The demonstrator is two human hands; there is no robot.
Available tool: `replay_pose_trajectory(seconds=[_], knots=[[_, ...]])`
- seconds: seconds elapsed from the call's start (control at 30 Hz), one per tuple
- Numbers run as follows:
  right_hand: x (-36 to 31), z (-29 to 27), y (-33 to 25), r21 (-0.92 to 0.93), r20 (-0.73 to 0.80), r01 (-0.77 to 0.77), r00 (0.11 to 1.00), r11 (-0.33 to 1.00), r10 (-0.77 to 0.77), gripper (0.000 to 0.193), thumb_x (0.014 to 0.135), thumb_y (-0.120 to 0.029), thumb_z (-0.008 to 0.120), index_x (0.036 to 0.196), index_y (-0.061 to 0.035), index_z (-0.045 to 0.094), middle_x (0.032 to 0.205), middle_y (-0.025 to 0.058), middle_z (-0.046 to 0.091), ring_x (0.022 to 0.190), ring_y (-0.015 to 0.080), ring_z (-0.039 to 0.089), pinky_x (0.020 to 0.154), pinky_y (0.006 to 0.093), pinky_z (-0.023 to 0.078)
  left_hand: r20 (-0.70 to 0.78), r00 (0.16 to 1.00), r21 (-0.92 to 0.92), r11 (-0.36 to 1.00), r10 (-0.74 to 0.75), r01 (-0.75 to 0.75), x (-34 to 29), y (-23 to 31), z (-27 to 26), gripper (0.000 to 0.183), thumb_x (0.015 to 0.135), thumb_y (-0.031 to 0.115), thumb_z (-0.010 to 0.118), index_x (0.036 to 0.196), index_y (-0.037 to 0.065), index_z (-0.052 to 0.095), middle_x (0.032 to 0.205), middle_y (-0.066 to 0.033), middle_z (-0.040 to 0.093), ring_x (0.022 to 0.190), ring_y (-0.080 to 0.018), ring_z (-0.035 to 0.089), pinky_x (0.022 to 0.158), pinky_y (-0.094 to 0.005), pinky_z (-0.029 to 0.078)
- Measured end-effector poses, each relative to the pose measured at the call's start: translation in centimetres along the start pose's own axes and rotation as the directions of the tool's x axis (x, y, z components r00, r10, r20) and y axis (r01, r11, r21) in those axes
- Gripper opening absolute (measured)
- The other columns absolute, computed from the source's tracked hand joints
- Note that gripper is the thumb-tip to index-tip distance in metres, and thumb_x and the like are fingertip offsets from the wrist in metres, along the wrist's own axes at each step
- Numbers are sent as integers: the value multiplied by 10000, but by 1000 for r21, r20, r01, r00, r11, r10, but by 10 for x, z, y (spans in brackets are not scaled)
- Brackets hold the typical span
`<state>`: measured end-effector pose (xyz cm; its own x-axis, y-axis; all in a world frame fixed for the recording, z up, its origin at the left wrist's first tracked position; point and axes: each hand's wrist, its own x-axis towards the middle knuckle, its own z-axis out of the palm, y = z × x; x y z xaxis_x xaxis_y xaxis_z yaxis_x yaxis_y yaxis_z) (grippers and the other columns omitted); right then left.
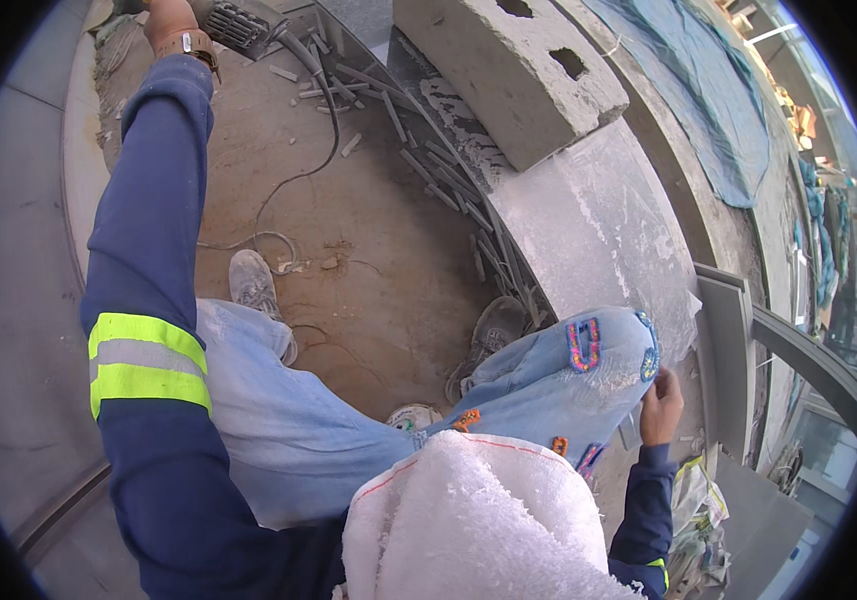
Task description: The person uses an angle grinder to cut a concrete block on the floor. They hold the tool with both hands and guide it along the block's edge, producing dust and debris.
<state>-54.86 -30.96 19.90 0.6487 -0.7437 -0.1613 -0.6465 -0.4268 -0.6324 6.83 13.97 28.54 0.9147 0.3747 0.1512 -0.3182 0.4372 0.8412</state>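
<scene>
My left arm, in a navy sleeve with a reflective band, reaches to the top left. There my left hand (169,22) is closed at a dark corded power tool (235,28) with a vented housing; the top edge cuts off its fingers and part of the tool. A grey cable (332,130) runs from the tool down to the dusty floor. Beside my bent right knee is my right hand (661,406), its fingers curled in against the light blue jeans (538,375). What those fingers hold, if anything, is hidden.
A concrete block (528,95) with holes rests on a grey slab (598,215). Narrow offcut strips (448,180) litter the floor along the slab's edge. A blue sheet (708,100) lies at the upper right. White cloth (478,520) covers the lower middle; a plastic bag (696,520) sits lower right.
</scene>
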Motion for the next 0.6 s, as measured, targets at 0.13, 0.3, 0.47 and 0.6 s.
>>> replay_pose_trajectory(seconds=[0.13, 0.3, 0.47, 0.6], knots=[[79, 7, -223, 353, -243, 537, 844, 766, -479, 383, 957, -230, 689, 1205, 42, 585, 983, 131, 706, 881, 184, 688, 784, 289, 542, 127, 988, -52, 995, -83, 90, -37, -36, -15, 463, 837, 279, 650, 1131, -55, 524, 1031, -258, 677, 897, -390, 701, 797, -465, 586], [105, 184, -323, -21, 496, 662, 658, 750, -567, 835, 729, -504, 812, 1262, 86, 557, 1139, 226, 693, 1072, 349, 665, 939, 375, 507, 166, 905, -223, 879, -393, 422, -164, -94, -22, 460, 801, 268, 693, 1116, -33, 546, 899, -204, 680, 733, -330, 698, 688, -427, 590], [71, 287, -286, -120, 625, 611, 659, 782, -419, 907, 610, -454, 859, 1235, 108, 517, 1151, 281, 662, 1100, 386, 654, 961, 394, 513, 72, 792, -313, 740, -607, 596, -239, -139, -51, 392, 794, 214, 709, 1064, -49, 600, 858, -195, 680, 683, -307, 694, 618, -401, 575], [61, 318, -278, -262, 666, 582, 686, 770, -292, 859, 617, -431, 845, 1226, 79, 517, 1113, 271, 681, 1056, 389, 675, 929, 409, 541, 24, 731, -284, 697, -681, 658, -268, -182, -86, 360, 794, 217, 726, 994, -65, 626, 821, -177, 686, 651, -285, 691, 605, -387, 568]])
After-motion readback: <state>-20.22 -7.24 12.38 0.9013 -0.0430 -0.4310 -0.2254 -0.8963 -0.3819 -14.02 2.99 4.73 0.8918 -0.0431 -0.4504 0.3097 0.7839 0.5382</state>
